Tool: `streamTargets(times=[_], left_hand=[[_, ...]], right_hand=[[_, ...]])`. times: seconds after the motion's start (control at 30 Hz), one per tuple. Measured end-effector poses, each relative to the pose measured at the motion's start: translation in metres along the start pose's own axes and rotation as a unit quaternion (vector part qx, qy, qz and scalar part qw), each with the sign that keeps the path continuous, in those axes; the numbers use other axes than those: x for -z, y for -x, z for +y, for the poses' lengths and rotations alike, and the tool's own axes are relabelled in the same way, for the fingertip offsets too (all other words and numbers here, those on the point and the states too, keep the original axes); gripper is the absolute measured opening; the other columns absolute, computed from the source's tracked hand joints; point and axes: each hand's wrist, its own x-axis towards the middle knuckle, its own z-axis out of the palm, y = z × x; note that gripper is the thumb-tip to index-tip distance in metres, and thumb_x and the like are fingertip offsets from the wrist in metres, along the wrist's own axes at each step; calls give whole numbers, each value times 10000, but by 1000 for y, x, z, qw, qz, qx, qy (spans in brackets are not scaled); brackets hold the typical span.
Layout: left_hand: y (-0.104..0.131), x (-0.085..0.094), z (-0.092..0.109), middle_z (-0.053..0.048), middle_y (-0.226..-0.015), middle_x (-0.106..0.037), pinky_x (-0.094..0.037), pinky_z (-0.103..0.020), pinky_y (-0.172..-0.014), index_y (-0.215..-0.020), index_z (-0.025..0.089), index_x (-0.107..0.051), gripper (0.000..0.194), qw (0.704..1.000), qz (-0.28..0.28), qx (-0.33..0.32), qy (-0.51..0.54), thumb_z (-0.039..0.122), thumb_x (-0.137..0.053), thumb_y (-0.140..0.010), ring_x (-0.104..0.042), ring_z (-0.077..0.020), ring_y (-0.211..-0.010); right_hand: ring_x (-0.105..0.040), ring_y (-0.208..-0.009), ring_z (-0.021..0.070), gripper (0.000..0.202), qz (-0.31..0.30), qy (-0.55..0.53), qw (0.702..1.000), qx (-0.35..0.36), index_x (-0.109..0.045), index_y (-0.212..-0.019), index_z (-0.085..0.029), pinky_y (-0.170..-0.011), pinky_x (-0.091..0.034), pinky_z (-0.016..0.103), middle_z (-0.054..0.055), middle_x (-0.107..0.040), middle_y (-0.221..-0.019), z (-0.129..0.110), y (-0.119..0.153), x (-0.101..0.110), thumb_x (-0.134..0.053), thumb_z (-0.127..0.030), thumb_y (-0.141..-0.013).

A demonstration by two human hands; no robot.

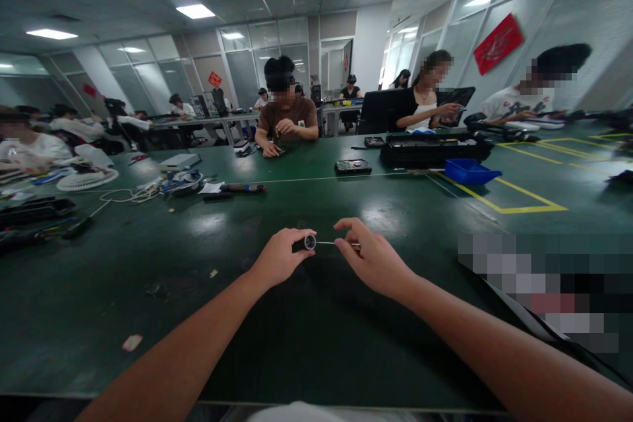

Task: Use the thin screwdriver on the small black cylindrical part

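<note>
My left hand (279, 257) is closed around a small black cylindrical part (310, 242) with a pale ring round its end, which faces me. The part is held just above the green table (316, 343). In my right hand (376, 254) is a screwdriver (326, 242) with a thin, bright shaft. That shaft points left, and its tip reaches the right side of the cylindrical part; the exact contact is too small to make out. The thumb and curled fingers of my right hand hold the handle, which is mostly hidden, while the index finger is raised.
Ahead lie a hard drive (353, 166), a long black housing (435, 149) and a blue bin (472, 171). A pen-like tool (242, 188), bundled cables (180, 181) and a white fan grille (88, 178) are to the left. A person (287, 112) works across the table.
</note>
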Motion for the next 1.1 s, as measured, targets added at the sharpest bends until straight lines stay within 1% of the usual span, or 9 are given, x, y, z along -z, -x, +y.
streamTargets(times=[0.17, 0.27, 0.43, 0.6, 0.77, 0.87, 0.97, 1.03, 1.1], left_hand=[[-1, 0, -2, -27, -1115, -688, -454, -383, -943, -1211, 281, -654, 382, 1000, 20, 8, -2, 268, -697, -831, -601, -223, -1031], [-1, -1, -4, -30, -1138, -684, -445, -395, -964, -1208, 282, -656, 385, 1000, 23, 11, -4, 268, -701, -826, -596, -227, -1051], [-1, -2, -3, -23, -1098, -693, -452, -385, -927, -1200, 278, -660, 381, 1000, 12, 5, -2, 247, -703, -823, -599, -223, -1013], [-1, -1, -2, -26, -1113, -690, -451, -385, -941, -1199, 278, -659, 373, 1000, 11, 2, -3, 265, -699, -828, -602, -227, -1029], [-1, -1, -2, -34, -1162, -674, -449, -395, -973, -1212, 269, -642, 367, 1000, 27, 5, -3, 282, -680, -846, -597, -231, -1077], [-1, -1, 2, -47, -1189, -664, -414, -442, -1036, -1230, 269, -626, 371, 999, 29, -25, -22, 294, -665, -862, -585, -233, -1109], [-1, 0, 6, -37, -1232, -649, -249, -534, -1154, -1228, 290, -617, 349, 995, 50, -61, -58, 281, -645, -880, -554, -226, -1180], [-2, 0, 6, -31, -1228, -652, -200, -570, -1163, -1217, 299, -619, 338, 996, 45, -47, -69, 276, -645, -881, -551, -228, -1188], [-3, 0, 6, -35, -1205, -661, -226, -576, -1148, -1219, 297, -619, 345, 997, 20, -27, -69, 278, -653, -876, -561, -234, -1171]], right_hand=[[-551, -636, 160, 61, 28, -33, 999, 11, -478, -953, -223, -588, -395, 290, -7, -596, -739, 3, 0, -1, -499, -270, -921], [-563, -678, 165, 103, 12, -47, 999, 14, -513, -983, -218, -613, -399, 290, -2, -598, -756, 5, -1, 0, -475, -306, -945], [-563, -630, 159, 241, -14, -41, 999, -24, -560, -1021, -214, -579, -370, 290, 8, -622, -761, 6, -3, 0, -362, -350, -997], [-554, -605, 159, 174, 30, -51, 998, -8, -507, -1078, -216, -556, -376, 284, -9, -622, -725, 6, -1, -1, -487, -324, -943], [-642, -741, 180, 183, 61, -126, 990, -25, -594, -967, -209, -667, -478, 316, 26, -682, -820, 7, -2, -1, -590, -375, -890], [-651, -730, 179, 245, 87, -230, 967, -65, -615, -952, -190, -723, -519, 348, 27, -671, -777, 10, -7, -2, -564, -423, -898], [-630, -668, 168, 300, 115, -379, 906, -146, -584, -871, -190, -720, -552, 370, 32, -626, -747, 15, -14, -4, -494, -472, -918], [-611, -654, 154, 264, 131, -432, 874, -179, -569, -853, -195, -733, -563, 365, 31, -605, -767, 20, -17, -6, -520, -449, -906], [-594, -648, 143, 239, 138, -440, 868, -184, -570, -862, -193, -723, -561, 352, 27, -593, -772, 23, -18, -8, -541, -428, -898]])
